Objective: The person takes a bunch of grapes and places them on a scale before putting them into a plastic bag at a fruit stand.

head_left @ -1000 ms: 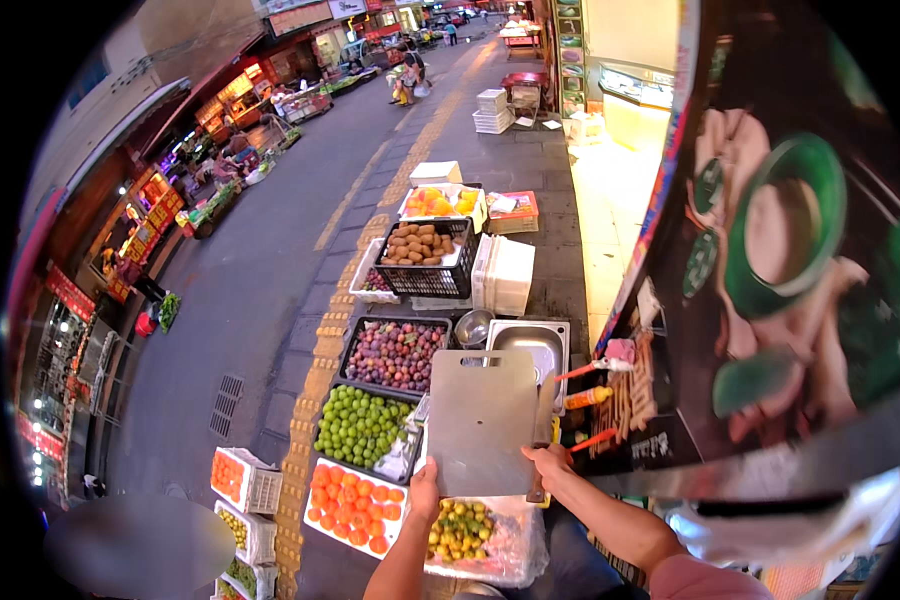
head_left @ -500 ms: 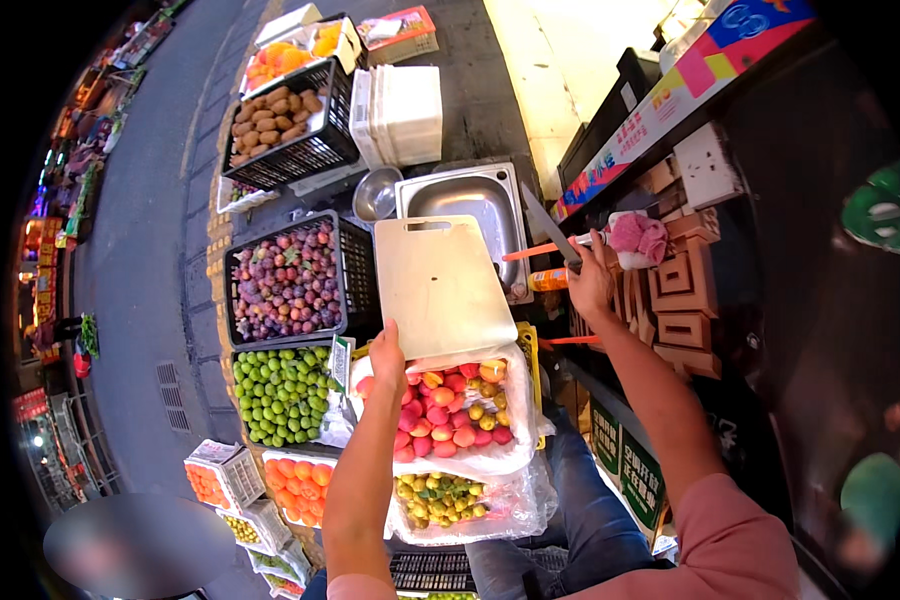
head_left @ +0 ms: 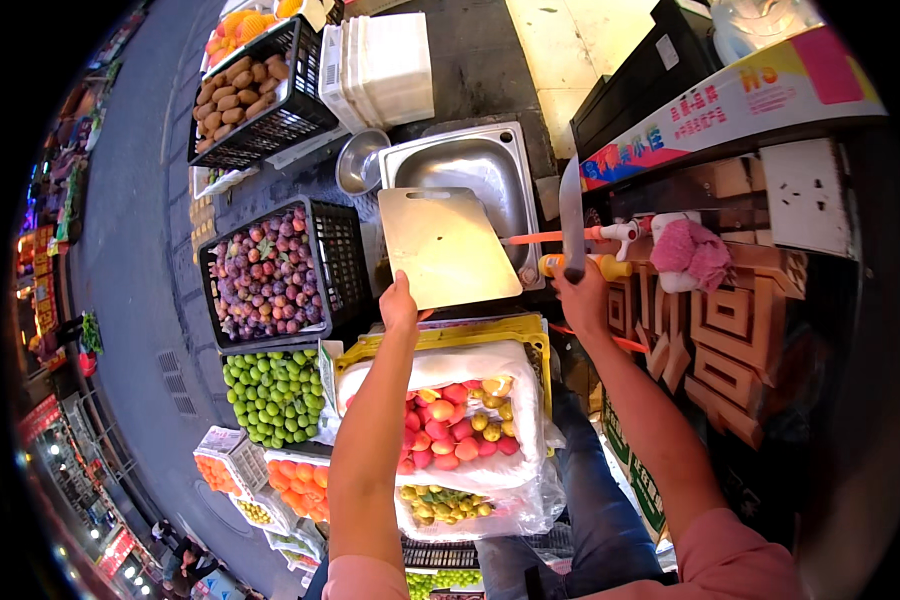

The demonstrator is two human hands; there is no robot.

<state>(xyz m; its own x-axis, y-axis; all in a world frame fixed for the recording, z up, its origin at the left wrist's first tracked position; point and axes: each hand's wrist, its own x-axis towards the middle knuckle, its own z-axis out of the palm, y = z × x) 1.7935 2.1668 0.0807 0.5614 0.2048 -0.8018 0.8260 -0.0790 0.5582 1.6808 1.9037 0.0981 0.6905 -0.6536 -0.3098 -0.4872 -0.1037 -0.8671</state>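
My left hand (head_left: 401, 303) grips the near left corner of a pale cutting board (head_left: 448, 250), which has a slot handle at its far end. The board is held out over the near part of a steel sink (head_left: 488, 160). In my right hand (head_left: 581, 293) is a knife (head_left: 571, 218), its broad blade pointing up and away. Just beyond that hand are a yellow-orange bottle (head_left: 615, 267) and an orange tube (head_left: 555, 237) with a white fitting. Below the board, a lined yellow crate holds red and yellow fruit (head_left: 448, 430).
Left of the sink stand a steel bowl (head_left: 361, 163), a black crate of plums (head_left: 270, 270) and a crate of kiwis (head_left: 238, 95). Green fruit (head_left: 275, 395) lies nearer. A pink cloth (head_left: 692, 255) hangs at the right, below a colourful printed panel (head_left: 720, 110). White foam boxes (head_left: 380, 75) are stacked behind.
The cutting board has moved away from the red fruit toward the sink, uncovering the yellow crate's rim. The knife has turned more upright. The whole view has shifted.
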